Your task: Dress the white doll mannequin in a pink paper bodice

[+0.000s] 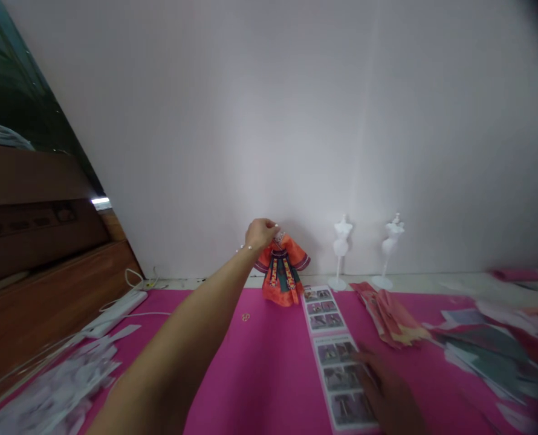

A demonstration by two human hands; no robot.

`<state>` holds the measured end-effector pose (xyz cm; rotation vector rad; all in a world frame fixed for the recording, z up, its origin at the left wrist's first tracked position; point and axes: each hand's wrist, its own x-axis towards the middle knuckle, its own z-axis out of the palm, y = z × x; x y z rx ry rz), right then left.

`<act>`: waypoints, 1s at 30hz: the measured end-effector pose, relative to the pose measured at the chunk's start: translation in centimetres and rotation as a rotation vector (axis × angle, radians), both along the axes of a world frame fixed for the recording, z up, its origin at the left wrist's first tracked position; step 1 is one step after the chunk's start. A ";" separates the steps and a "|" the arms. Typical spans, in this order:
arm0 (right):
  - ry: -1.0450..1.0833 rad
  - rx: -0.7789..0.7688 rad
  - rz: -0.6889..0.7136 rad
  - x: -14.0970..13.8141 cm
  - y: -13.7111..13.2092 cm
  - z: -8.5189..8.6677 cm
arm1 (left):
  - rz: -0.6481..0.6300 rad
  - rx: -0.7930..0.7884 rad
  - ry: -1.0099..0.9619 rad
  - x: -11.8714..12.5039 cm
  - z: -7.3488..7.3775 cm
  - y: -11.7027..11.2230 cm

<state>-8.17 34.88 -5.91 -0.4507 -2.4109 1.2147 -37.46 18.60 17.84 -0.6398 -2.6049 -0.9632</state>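
My left hand [260,233] reaches forward, its fingers closed on the top of a small dress form at the neck. The form wears a miniature orange dress [291,249] with wide sleeves, a dark green front panel and patterned ribbons. The dress hem is at the back of the pink mat. Low on the right, my right hand [384,389] is blurred, with fingers stretched out and apart over the right edge of a printed instruction sheet [335,347]. Nothing shows in its fingers. A small gold-coloured piece [246,317] lies left of the dress.
Two white dress forms [341,244] stand against the pale wall. Folded coral fabric [391,317] lies right of the sheet, beside green and pink fabric pieces [491,350]. White scraps [64,386] and a power strip [115,314] lie on the left. The pink mat [260,374] covers the table.
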 end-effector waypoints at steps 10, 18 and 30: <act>-0.014 -0.032 0.015 0.1 -0.3 0.5 | 0.121 -0.020 0.025 -1.3 2.0 -3.6; 0.023 -0.058 0.034 0.0 -0.2 0.1 | 0.163 -0.069 0.001 -2.6 0.4 -4.9; 0.007 -0.149 0.076 -0.4 -0.4 2.3 | 0.119 -0.016 0.073 -2.6 0.1 -5.2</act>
